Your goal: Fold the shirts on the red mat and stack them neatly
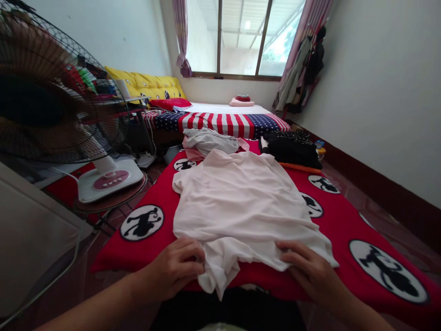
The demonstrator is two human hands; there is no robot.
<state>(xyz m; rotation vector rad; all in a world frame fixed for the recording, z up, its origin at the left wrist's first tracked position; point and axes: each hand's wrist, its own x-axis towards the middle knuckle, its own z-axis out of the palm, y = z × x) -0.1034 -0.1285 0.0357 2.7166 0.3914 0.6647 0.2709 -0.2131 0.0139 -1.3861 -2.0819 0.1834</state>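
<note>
Cloth (341, 216), bright red with white rounds (142, 222) that have black animal shapes in them, covers something low and flat. Past its far edge is a bed (220, 108) with a stars-and-stripes cover. Off its left edge, a big fan (34, 101) stands on a round stool (113, 198). On the cloth, a white shirt (237, 197) lies spread out, from close to the far edge down to the near edge, with room at the far right corner. Its top points away, and one short sleeve shows on the left. Its bottom is bunched at the left, and the tip of the bunch droops at the near edge. By the far right corner sits a pile of dark clothes (292, 151), and a grey and pink heap (210, 140) sits at the far edge, just beyond the shirt. The left hand (175, 264) has its thumb and fingers close together, pinching the bunched part. The right hand (310, 269) has bent fingers on the bottom edge; its thumb is hidden, so I cannot tell if it pinches. The shirt looks thin, soft and light, so it should bend and wrinkle easily but not break. Good places to hold it are the two bottom corners, with thumb and finger.
</note>
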